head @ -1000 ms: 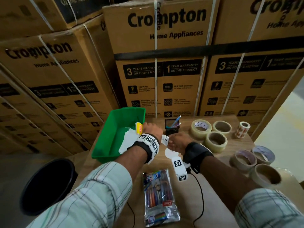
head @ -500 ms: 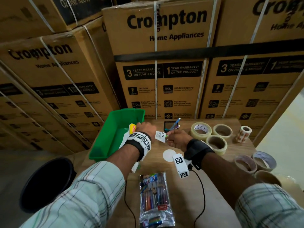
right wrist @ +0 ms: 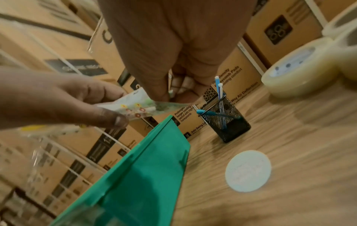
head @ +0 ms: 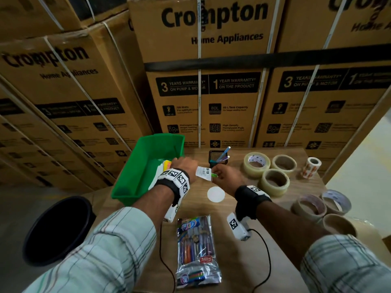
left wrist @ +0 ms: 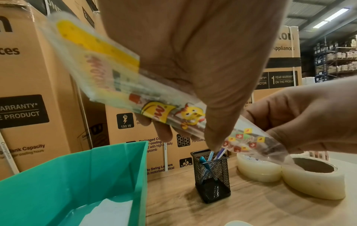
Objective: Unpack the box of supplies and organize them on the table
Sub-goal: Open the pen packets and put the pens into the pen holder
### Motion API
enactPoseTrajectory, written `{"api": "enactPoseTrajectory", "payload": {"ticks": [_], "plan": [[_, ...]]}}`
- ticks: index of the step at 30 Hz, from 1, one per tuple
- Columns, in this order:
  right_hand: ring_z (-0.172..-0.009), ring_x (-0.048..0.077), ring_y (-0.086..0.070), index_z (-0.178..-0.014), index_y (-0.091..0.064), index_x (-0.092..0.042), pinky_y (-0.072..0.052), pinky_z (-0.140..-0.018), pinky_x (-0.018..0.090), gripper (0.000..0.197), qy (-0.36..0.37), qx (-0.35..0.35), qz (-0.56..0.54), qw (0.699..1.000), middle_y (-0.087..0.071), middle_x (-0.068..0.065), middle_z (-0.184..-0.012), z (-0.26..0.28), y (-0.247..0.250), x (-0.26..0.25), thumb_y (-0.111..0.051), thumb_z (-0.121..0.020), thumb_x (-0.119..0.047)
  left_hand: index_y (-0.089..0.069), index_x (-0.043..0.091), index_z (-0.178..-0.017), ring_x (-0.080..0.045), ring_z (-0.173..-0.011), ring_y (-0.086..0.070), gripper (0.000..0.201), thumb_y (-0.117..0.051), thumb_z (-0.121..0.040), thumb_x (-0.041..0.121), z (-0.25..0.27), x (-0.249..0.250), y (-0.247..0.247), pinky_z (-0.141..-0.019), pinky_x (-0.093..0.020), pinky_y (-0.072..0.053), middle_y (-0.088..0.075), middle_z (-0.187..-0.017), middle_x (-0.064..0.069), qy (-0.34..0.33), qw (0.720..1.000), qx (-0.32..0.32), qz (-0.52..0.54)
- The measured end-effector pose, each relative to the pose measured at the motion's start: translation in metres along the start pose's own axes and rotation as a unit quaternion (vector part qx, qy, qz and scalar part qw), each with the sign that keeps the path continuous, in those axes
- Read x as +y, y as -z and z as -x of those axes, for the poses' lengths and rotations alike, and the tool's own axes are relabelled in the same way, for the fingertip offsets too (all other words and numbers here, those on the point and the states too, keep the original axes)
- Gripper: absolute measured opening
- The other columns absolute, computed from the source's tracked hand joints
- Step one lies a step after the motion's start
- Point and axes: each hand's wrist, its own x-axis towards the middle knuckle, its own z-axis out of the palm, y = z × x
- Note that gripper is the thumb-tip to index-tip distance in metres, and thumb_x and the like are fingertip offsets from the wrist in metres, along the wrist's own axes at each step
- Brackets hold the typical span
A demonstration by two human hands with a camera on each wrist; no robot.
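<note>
My left hand point(head: 182, 162) grips a clear pen pack point(left wrist: 119, 85) with a yellow header, holding it above the table between the green bin point(head: 148, 166) and the black mesh pen holder point(head: 218, 159). My right hand point(head: 218, 174) pinches the pack's other end point(right wrist: 139, 105), where a white label point(head: 203, 171) and a green pen tip point(head: 214, 175) show. The holder point(left wrist: 211, 174) stands just behind the hands with a few blue pens in it. White paper lies inside the bin point(left wrist: 96, 175).
A second pen pack point(head: 196, 250) lies on the wooden table near me, beside a white disc point(head: 215, 194). Several tape rolls point(head: 275, 182) sit on the right. Stacked cartons point(head: 211, 81) wall the far side. A black bucket point(head: 57, 229) stands on the floor at left.
Both hands have shifted slightly toward the pen holder with the pack between them. A green pen tip now shows at my right fingers.
</note>
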Motion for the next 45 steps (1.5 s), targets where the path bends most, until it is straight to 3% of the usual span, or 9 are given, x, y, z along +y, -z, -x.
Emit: {"api": "enactPoseTrajectory", "payload": {"ticks": [7,18,23,27,32,36,39,42,45], "plan": [[-0.105,0.027,-0.059,-0.109,-0.065,-0.008,-0.046,-0.089,0.031,0.025,0.103,-0.006,0.15,0.983,-0.062,0.011,-0.117,0.004,0.01,0.008,-0.065,-0.085,-0.012,-0.056,0.018,-0.113,-0.03,-0.111,-0.056,0.029,-0.057,-0.088,0.032,0.003,0.004,-0.004,-0.096,-0.041,-0.043,-0.061,-0.116,-0.008,-0.016,0.999,0.005,0.033],[-0.1,0.028,-0.059,-0.107,-0.065,-0.007,-0.044,-0.084,0.028,0.025,0.125,-0.029,0.182,0.975,-0.062,0.013,-0.112,0.005,0.02,0.014,-0.067,-0.084,-0.018,-0.059,0.021,-0.111,-0.03,-0.109,-0.056,0.023,-0.055,-0.09,0.029,0.004,0.008,-0.006,-0.095,-0.041,-0.043,-0.061,-0.111,-0.007,-0.047,0.996,0.028,0.067],[-0.107,0.035,-0.058,-0.112,-0.067,-0.007,-0.049,-0.091,0.039,0.028,0.163,-0.038,0.219,0.961,-0.061,0.019,-0.119,0.001,0.025,0.023,-0.064,-0.084,-0.01,-0.056,0.023,-0.121,-0.029,-0.112,-0.055,0.031,-0.055,-0.091,0.032,0.004,0.003,-0.004,-0.097,-0.04,-0.044,-0.06,-0.117,-0.008,-0.04,0.996,0.026,0.073],[-0.103,0.03,-0.061,-0.119,-0.06,-0.012,-0.049,-0.086,0.036,0.03,0.131,-0.047,0.252,0.958,-0.063,0.014,-0.118,0.001,0.03,0.027,-0.058,-0.09,-0.016,-0.055,0.019,-0.116,-0.029,-0.109,-0.055,0.031,-0.057,-0.089,0.035,-0.001,-0.001,-0.009,-0.095,-0.041,-0.045,-0.059,-0.115,-0.008,-0.022,0.998,0.006,0.061],[-0.095,0.024,-0.064,-0.112,-0.061,-0.015,-0.051,-0.082,0.032,0.021,0.048,-0.061,0.255,0.964,-0.066,0.008,-0.104,0.001,0.055,0.048,-0.053,-0.093,-0.015,-0.055,0.017,-0.113,-0.029,-0.109,-0.056,0.029,-0.057,-0.089,0.034,-0.005,-0.007,-0.011,-0.093,-0.04,-0.046,-0.059,-0.114,-0.009,-0.011,0.998,0.004,0.066],[-0.092,0.028,-0.064,-0.099,-0.066,-0.015,-0.048,-0.081,0.033,0.015,-0.034,-0.035,0.212,0.976,-0.068,0.009,-0.097,0.002,0.091,0.063,-0.053,-0.093,-0.019,-0.056,0.017,-0.109,-0.029,-0.104,-0.059,0.025,-0.056,-0.09,0.032,-0.01,-0.013,-0.011,-0.089,-0.04,-0.05,-0.06,-0.11,-0.009,-0.004,0.996,0.004,0.094],[-0.09,0.03,-0.063,-0.104,-0.065,-0.011,-0.043,-0.071,0.029,0.019,-0.069,-0.014,0.229,0.971,-0.066,0.011,-0.096,-0.011,0.107,0.061,-0.048,-0.094,-0.015,-0.057,0.015,-0.109,-0.028,-0.1,-0.06,0.025,-0.056,-0.09,0.031,-0.015,-0.013,-0.009,-0.085,-0.039,-0.053,-0.061,-0.107,-0.009,-0.002,0.993,-0.006,0.114],[-0.088,0.03,-0.063,-0.103,-0.063,-0.012,-0.039,-0.066,0.028,0.018,-0.075,0.009,0.253,0.964,-0.065,0.011,-0.092,-0.032,0.11,0.053,-0.047,-0.094,-0.013,-0.056,0.017,-0.11,-0.028,-0.102,-0.06,0.027,-0.058,-0.088,0.032,-0.019,-0.006,-0.007,-0.087,-0.039,-0.052,-0.06,-0.111,-0.009,-0.004,0.993,-0.008,0.117],[-0.091,0.028,-0.062,-0.107,-0.06,-0.011,-0.049,-0.072,0.033,0.019,-0.072,-0.002,0.303,0.95,-0.065,0.011,-0.101,-0.05,0.103,0.039,-0.048,-0.093,-0.012,-0.055,0.019,-0.115,-0.029,-0.108,-0.058,0.03,-0.059,-0.087,0.03,-0.021,0.007,-0.011,-0.089,-0.039,-0.05,-0.06,-0.116,-0.008,-0.021,0.99,-0.015,0.139]]}}
